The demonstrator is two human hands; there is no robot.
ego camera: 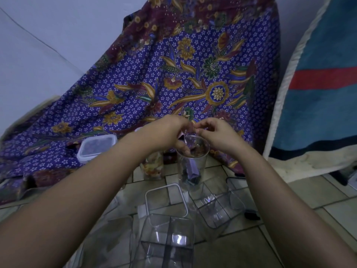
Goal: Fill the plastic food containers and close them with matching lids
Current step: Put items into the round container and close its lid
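Both forearms extended forward over tiled floor [222, 252]; left hand [166, 132] and right hand [218, 134] meeting above round jar [191, 163], fingers curled, pinching small purple packet [182, 136] at rim

Dim, bluish, soft light with faint shadows; wide-angle bending at the edges, forearms and nearest clear containers blurred.

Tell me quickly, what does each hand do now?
Left hand: shut on a small purple packet over the tall clear container.
Right hand: fingers pinched at the same container's rim; holding anything cannot be told.
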